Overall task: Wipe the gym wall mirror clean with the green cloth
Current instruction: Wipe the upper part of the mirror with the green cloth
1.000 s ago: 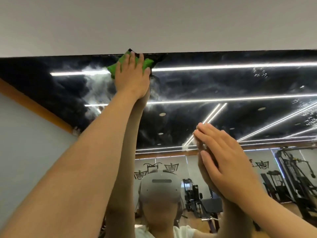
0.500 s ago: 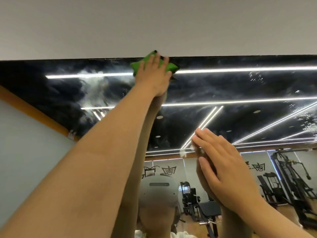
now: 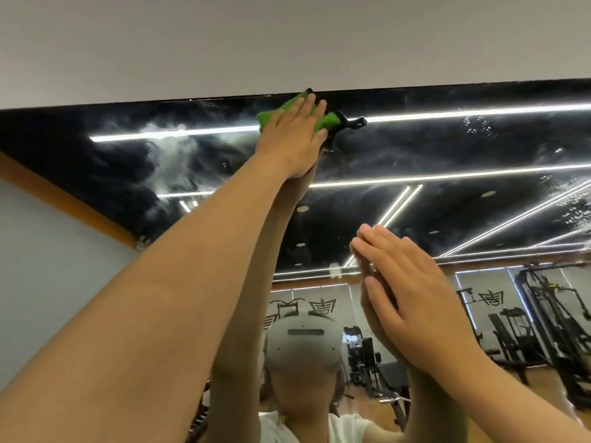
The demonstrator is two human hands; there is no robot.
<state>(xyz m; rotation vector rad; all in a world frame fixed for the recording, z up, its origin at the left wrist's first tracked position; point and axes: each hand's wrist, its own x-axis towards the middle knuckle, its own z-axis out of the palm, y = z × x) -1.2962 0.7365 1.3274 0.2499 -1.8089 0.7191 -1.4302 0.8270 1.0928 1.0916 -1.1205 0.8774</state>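
My right hand [image 3: 412,292] lies flat, fingers straight, on the mirror [image 3: 447,148]. Higher, my left hand [image 3: 292,139], grip wide, presses the green cloth [image 3: 327,121] at the glass's top edge; it stretches left-right, mostly hidden under my palm. Smears [image 3: 172,155] streak the glass; white wall [image 3: 287,43] above.

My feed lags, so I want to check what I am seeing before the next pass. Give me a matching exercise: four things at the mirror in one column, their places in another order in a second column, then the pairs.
Column one:
1 cloth
2 right hand
3 white smears
4 droplets

Column two:
A flat on the mirror, below and right of the cloth
B left of the cloth
C pressed under the left hand at the mirror's top edge
D upper right, past the cloth

Pairs: 1-C; 2-A; 3-B; 4-D
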